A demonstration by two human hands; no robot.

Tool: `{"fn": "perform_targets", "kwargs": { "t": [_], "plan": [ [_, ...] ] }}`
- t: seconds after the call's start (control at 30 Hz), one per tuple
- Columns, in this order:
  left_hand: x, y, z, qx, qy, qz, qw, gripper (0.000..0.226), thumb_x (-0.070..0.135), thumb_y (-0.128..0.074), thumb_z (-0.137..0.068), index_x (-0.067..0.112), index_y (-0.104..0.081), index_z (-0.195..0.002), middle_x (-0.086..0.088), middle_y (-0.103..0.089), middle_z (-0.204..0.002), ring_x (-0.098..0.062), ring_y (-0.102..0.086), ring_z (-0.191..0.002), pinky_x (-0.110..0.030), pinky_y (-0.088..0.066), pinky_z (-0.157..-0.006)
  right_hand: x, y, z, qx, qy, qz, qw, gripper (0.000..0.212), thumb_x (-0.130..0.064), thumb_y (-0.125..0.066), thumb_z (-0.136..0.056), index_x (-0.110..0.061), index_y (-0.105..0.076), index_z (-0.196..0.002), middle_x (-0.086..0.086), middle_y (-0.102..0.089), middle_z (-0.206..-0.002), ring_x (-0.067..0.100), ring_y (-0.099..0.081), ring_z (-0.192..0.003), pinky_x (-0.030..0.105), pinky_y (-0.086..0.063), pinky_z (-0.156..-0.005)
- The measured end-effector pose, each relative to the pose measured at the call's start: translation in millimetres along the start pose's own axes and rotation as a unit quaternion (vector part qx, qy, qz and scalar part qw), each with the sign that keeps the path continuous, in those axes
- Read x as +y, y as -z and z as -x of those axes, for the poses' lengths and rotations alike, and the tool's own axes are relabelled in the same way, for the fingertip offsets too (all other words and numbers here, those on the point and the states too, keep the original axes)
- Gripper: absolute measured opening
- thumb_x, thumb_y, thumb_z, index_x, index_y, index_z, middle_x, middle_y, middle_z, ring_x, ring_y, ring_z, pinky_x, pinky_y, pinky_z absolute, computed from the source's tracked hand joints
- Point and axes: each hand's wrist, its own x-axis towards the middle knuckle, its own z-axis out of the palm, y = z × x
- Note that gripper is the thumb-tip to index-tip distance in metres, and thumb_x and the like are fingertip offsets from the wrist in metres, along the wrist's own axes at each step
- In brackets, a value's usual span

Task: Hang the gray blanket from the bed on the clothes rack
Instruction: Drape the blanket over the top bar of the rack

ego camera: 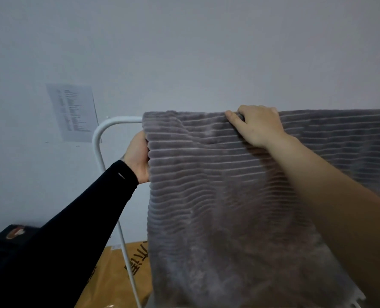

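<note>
The gray ribbed blanket (217, 196) hangs draped over the top bar of the white clothes rack (109, 127), covering the bar from its left bend to the right edge of the view. My left hand (139, 156), in a black sleeve, grips the blanket's left edge just below the bar. At the top fold, my right hand (257, 124) lies on the blanket with its fingers curled over the fabric on the bar.
A pale wall stands close behind the rack, with a printed sheet of paper (73, 112) stuck on it at the left. A yellow-brown package (118, 276) with dark lettering lies below the rack's left leg. A dark object (11, 238) sits at the lower left.
</note>
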Motion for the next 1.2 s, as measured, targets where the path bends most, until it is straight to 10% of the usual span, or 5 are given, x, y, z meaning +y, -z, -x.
{"fn": "perform_targets", "kwargs": {
  "t": [0.3, 0.43, 0.83, 1.03, 1.2],
  "plan": [
    [28.7, -11.8, -3.0, -0.057, -0.053, 0.054, 0.996, 0.05, 0.023, -0.029, -0.1, -0.004, -0.049, -0.137, -0.022, -0.054, -0.139, -0.038, -0.052, -0.132, -0.05, -0.036, -0.119, 5.8, 0.2, 0.9, 0.004, 0.006, 0.005, 1.0, 0.064, -0.068, -0.025, -0.105, -0.017, -0.057, -0.083, 0.005, -0.061, -0.081, 0.035, -0.06, -0.086, 0.05, -0.043, -0.089],
    [64.3, -8.8, -6.3, 0.117, -0.123, -0.082, 0.982, 0.03, 0.016, -0.052, -0.096, -0.001, -0.067, -0.117, -0.012, -0.071, -0.102, -0.028, -0.067, -0.094, -0.037, -0.06, -0.088, 5.6, -2.2, -0.3, 0.003, 0.01, 0.001, 1.0, 0.062, -0.068, -0.025, -0.105, -0.019, -0.054, -0.08, 0.004, -0.06, -0.08, 0.033, -0.057, -0.083, 0.049, -0.042, -0.087],
    [87.2, 41.9, 6.2, 0.428, -0.21, -0.514, 0.713, 0.042, 0.028, -0.074, -0.064, 0.03, -0.07, -0.106, -0.01, -0.065, -0.124, -0.035, -0.068, -0.109, -0.048, -0.06, -0.091, 7.8, 0.7, -4.6, -0.032, -0.014, -0.016, 0.999, 0.069, -0.071, -0.018, -0.103, -0.021, -0.056, -0.075, -0.003, -0.059, -0.072, 0.032, -0.058, -0.08, 0.044, -0.034, -0.082],
    [58.0, -12.5, -5.8, 0.202, -0.175, -0.774, 0.575, 0.054, 0.066, -0.031, -0.097, 0.032, -0.072, -0.105, 0.016, -0.071, -0.105, -0.014, -0.062, -0.105, -0.06, -0.013, -0.123, 12.7, 11.8, -25.1, -0.123, -0.068, 0.001, 0.99, 0.073, -0.07, -0.013, -0.104, -0.018, -0.063, -0.093, 0.015, -0.07, -0.113, 0.034, -0.056, -0.093, 0.041, -0.038, -0.08],
    [27.4, -51.9, -37.5, 0.113, -0.228, -0.847, 0.467, 0.07, 0.075, -0.015, -0.097, 0.028, -0.063, -0.117, -0.001, -0.07, -0.112, -0.028, -0.06, -0.109, -0.045, -0.042, -0.098, 6.3, 18.7, -29.2, -0.174, -0.06, -0.034, 0.982, 0.067, -0.074, -0.015, -0.101, -0.029, -0.064, -0.104, 0.009, -0.069, -0.132, 0.034, -0.061, -0.119, 0.042, -0.039, -0.09]
  ]
}}
